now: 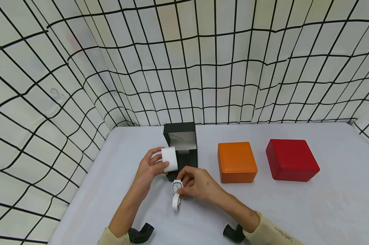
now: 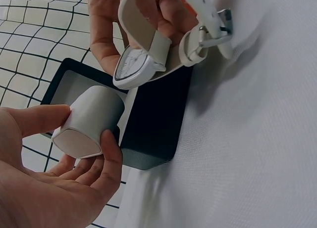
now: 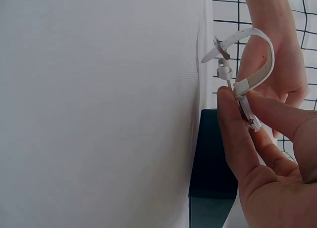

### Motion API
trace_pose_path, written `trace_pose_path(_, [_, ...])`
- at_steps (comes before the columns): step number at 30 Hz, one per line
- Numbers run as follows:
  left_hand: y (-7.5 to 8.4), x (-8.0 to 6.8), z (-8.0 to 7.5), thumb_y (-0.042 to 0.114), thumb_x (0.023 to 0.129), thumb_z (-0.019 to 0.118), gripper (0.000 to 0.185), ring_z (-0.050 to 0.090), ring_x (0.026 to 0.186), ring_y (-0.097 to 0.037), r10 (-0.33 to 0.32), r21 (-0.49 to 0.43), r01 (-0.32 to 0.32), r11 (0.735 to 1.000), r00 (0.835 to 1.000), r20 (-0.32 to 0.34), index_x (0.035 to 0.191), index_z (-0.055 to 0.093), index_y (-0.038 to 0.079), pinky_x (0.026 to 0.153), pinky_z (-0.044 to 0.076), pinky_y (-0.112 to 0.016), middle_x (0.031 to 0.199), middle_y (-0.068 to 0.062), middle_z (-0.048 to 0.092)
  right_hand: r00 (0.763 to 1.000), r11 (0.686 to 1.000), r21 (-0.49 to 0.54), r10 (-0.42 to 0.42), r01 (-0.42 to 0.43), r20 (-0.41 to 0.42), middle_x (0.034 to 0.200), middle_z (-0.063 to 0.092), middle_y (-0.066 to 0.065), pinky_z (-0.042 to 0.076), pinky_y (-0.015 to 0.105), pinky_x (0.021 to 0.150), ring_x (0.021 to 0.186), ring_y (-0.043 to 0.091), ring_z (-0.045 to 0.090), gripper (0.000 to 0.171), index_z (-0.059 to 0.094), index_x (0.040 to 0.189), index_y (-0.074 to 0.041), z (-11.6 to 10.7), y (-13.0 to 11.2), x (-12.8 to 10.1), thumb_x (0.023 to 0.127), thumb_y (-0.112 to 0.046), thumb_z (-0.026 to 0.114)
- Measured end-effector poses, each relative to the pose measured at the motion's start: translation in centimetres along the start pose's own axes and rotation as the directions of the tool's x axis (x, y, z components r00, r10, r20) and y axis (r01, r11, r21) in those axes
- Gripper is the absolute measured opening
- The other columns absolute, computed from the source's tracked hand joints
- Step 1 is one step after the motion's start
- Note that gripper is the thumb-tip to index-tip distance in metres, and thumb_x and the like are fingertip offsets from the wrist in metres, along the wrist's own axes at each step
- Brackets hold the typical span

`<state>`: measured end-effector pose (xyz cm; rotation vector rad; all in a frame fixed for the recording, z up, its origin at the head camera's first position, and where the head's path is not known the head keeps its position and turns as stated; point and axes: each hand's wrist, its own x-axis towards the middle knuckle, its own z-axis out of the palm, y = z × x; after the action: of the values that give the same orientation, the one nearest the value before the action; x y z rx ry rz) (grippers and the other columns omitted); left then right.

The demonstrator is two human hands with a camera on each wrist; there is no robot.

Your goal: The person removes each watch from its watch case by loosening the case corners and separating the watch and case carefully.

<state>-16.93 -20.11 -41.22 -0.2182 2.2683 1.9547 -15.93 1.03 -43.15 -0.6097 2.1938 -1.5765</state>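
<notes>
My left hand (image 1: 148, 166) grips a white watch cushion (image 1: 169, 159) between thumb and fingers; the left wrist view shows the cushion (image 2: 91, 121) as a rounded, hollow-looking block. With thumb and fingertips, my right hand (image 1: 199, 183) pinches a white wristwatch (image 1: 177, 186) by its case. Its strap hangs down in the head view, and in the right wrist view the strap (image 3: 265, 65) curves into an unfastened loop with a metal buckle. Behind both hands stands a black watch box (image 1: 188, 158), lid raised, showing a pale lining. The hands partly cover its front.
An orange box (image 1: 237, 161) with its lid down sits right of the black box, and a red box (image 1: 292, 160) is farther right. All stand on a white-covered table (image 1: 334, 204). A white wall with a black grid (image 1: 215, 68) rises along the back and left.
</notes>
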Motion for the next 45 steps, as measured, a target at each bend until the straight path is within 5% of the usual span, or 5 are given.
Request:
trace_pose_path(14, [-0.1,-0.1,0.1,0.009,0.1,0.063,0.055,0.062,0.114,-0.02,0.005,0.019,-0.005,1.0,1.0,-0.003,0.151,0.043,0.015,0.084,0.057,-0.027,0.147,-0.016,0.06,0.999,1.0,-0.018,0.011,-0.011,0.036,0.082,0.065,0.003,0.059,0.022,0.06,0.065,0.015,0.07,0.031,0.066,0.107,-0.006,0.7,-0.2,-0.4,0.083,0.002,0.084])
trace_pose_path(26, [-0.2,-0.1,0.1,0.01,0.1,0.063,0.056,0.062,0.115,-0.021,0.007,0.023,-0.007,1.0,1.0,0.002,0.151,0.043,0.016,0.085,0.057,-0.027,0.148,-0.015,0.059,0.999,0.978,-0.21,0.02,-0.013,0.032,0.075,0.063,-0.002,0.049,0.017,0.056,0.06,0.006,0.058,0.03,0.065,0.112,-0.006,1.3,-0.4,-0.5,0.087,-0.005,0.082])
trace_pose_path(34, [-0.2,0.0,0.1,0.009,0.1,0.064,0.056,0.061,0.114,-0.019,0.015,0.014,-0.015,1.0,1.0,0.011,0.151,0.043,0.016,0.084,0.056,-0.027,0.147,-0.016,0.059,1.0,0.931,-0.364,0.024,-0.024,-0.004,0.075,0.061,-0.007,0.045,0.017,0.057,0.063,0.004,0.051,0.03,0.07,0.112,-0.008,1.4,-0.6,-0.7,0.087,-0.014,0.085])
trace_pose_path(45, [-0.2,-0.2,0.2,0.01,0.1,0.063,0.056,0.061,0.113,-0.019,0.022,0.016,-0.022,1.0,1.0,0.014,0.151,0.043,0.015,0.084,0.056,-0.027,0.147,-0.016,0.059,0.998,0.908,-0.416,0.058,-0.044,0.021,0.071,0.059,-0.008,0.043,0.018,0.056,0.061,0.004,0.05,0.025,0.072,0.11,-0.008,1.8,-0.8,-0.8,0.089,-0.017,0.083])
